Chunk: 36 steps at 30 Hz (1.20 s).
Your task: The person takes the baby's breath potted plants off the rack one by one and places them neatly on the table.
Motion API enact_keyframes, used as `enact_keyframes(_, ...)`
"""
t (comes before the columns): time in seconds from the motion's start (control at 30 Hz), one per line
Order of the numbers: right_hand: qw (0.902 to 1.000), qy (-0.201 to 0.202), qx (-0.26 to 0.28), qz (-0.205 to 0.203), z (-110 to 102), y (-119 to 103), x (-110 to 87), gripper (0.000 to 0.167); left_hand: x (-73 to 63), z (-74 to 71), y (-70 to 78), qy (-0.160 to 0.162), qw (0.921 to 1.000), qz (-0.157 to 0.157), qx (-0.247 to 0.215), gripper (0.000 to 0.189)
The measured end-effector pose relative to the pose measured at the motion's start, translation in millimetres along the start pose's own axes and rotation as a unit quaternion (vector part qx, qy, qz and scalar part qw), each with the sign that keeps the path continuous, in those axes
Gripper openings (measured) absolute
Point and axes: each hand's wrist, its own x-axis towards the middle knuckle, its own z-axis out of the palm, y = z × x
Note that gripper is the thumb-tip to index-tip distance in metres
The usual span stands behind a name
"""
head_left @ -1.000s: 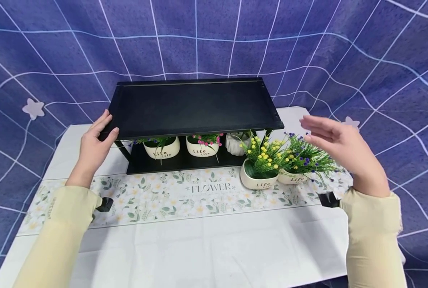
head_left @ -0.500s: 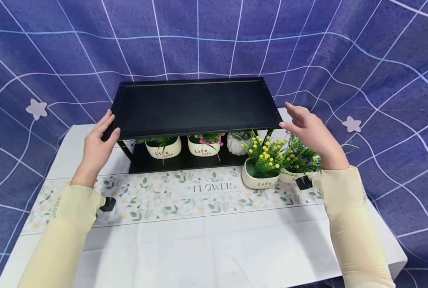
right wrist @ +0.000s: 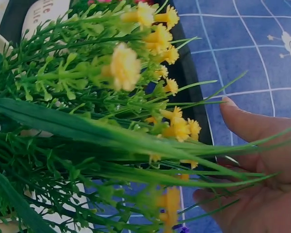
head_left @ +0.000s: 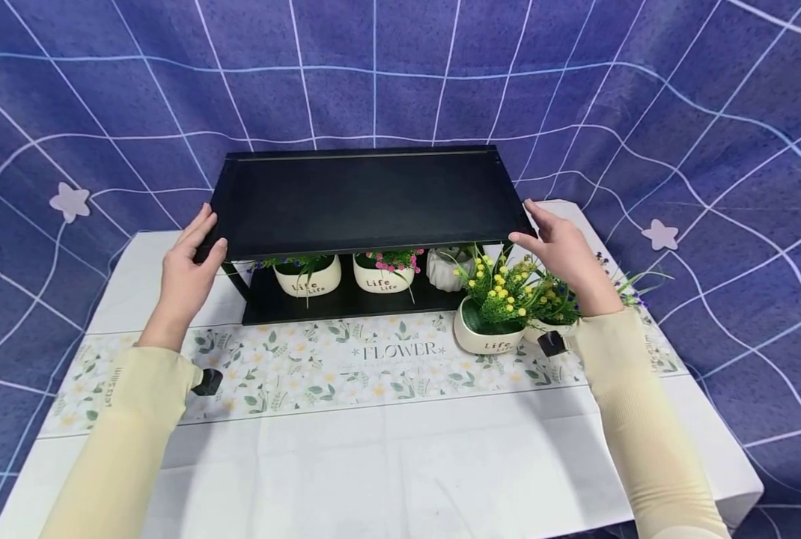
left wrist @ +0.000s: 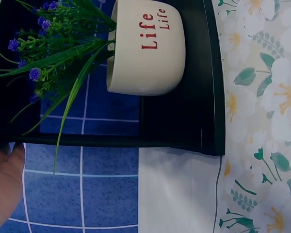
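Note:
A black two-tier shelf [head_left: 373, 198] stands at the back of the table. My left hand [head_left: 189, 266] rests at its front left corner, fingers along the side edge and thumb at the front. At the opposite corner is my right hand [head_left: 558, 251], its extended fingers and thumb right at the edge. On the lower tier sit two cream "Life" pots, one with purple flowers [left wrist: 145, 53] and one with pink flowers [head_left: 397, 260], beside a white ribbed pot [head_left: 449, 269]. The shelf top partly hides them. Yellow flowers [right wrist: 123, 68] overlap the right hand's wrist view.
In front of the shelf's right end stands a cream pot [head_left: 484, 337] with the yellow flowers. Another pot [head_left: 538, 329] with purple flowers is partly behind my right wrist. A floral "FLOWER" runner [head_left: 306, 367] crosses the white table [head_left: 373, 464]. Blue gridded cloth [head_left: 400, 75] hangs behind.
My right hand has moved left from above the purple-flowered pot to the shelf's front right corner. The left hand has stayed at the left corner.

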Motion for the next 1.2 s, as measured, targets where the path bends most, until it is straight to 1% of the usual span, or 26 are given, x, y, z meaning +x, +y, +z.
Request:
enact_keyframes(0.17, 0.9998, -0.007, -0.016, 0.001, 2.2, 1.4, 3.0, 0.072, -0.7, 0.0, -0.2, 0.003, 1.0000, 0.002, -0.008, 0.049)
enact_keyframes(0.3, 0.9998, -0.003, -0.021, -0.005, 6.6, 5.3, 6.2, 0.071, -3.3, 0.4, 0.6, 0.002, 0.9997, -0.009, -0.021, 0.051)
enact_keyframes(0.4, 1.0000, -0.002, -0.008, -0.001, 8.4, 6.2, 7.4, 0.070, -4.0, 0.6, 1.3, 0.005, 0.9994, -0.016, -0.031, 0.052)
enact_keyframes(0.53, 0.9998, 0.004, -0.016, 0.011, 7.6, 4.1, 6.7, 0.071, -3.7, 1.4, 1.2, 0.011, 0.9988, -0.018, -0.044, 0.052)
enact_keyframes(0.63, 0.9992, 0.015, -0.034, 0.016, 7.2, 2.5, 6.3, 0.071, -7.2, 2.9, 1.5, 0.014, 0.9974, -0.030, -0.065, 0.053)
enact_keyframes(0.7, 0.9989, 0.024, -0.034, 0.022, 7.3, 1.8, 6.1, 0.071, -11.2, 3.9, 2.3, 0.016, 0.9961, -0.041, -0.077, 0.055)
enact_keyframes(0.87, 0.9982, 0.040, -0.022, 0.039, 8.4, 2.6, 5.2, 0.071, -23.7, 6.0, 7.1, 0.031, 0.9889, -0.047, -0.138, 0.059)
enact_keyframes(0.97, 0.9979, 0.043, -0.026, 0.041, 7.9, 3.0, 4.7, 0.070, -31.3, 7.8, 12.6, 0.046, 0.9783, -0.046, -0.196, 0.059)
enact_keyframes(1.03, 0.9978, 0.045, -0.030, 0.037, 8.0, 3.3, 4.9, 0.070, -35.7, 7.7, 16.7, 0.060, 0.9721, -0.048, -0.222, 0.060)
enact_keyframes(1.1, 0.9979, 0.046, -0.034, 0.031, 8.7, 3.4, 5.2, 0.070, -39.2, 6.7, 21.3, 0.071, 0.9642, -0.049, -0.251, 0.060)
enact_keyframes(1.17, 0.9981, 0.045, -0.033, 0.027, 9.5, 3.1, 5.4, 0.069, -42.3, 4.8, 25.5, 0.075, 0.9651, -0.047, -0.247, 0.060)
enact_keyframes(1.2, 0.9981, 0.045, -0.033, 0.025, 9.9, 3.1, 5.7, 0.069, -43.8, 3.8, 27.6, 0.073, 0.9677, -0.046, -0.237, 0.060)
